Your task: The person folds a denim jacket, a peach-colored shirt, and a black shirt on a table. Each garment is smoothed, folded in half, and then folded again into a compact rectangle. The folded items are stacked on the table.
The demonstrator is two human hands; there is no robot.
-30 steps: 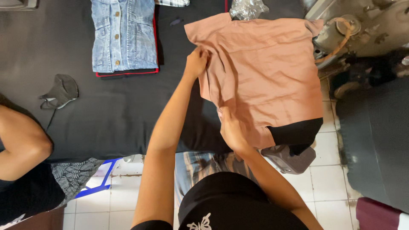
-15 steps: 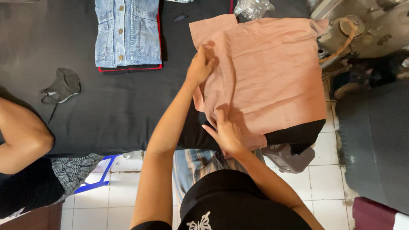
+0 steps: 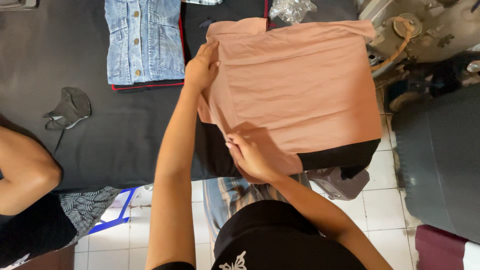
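Together, two hands (image 3: 201, 67) (image 3: 248, 156) on one pink shirt (image 3: 300, 85).

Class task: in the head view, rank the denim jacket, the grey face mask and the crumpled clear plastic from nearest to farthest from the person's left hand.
From the left hand:
1. Denim jacket, just to its left.
2. Crumpled clear plastic, up and right, at the table's far edge.
3. Grey face mask, far left.

Your arms bare, no sleeves visible. Your top (image 3: 280, 240) black, small white butterfly-like print near neckline. Your hands: no rings, no gloves.
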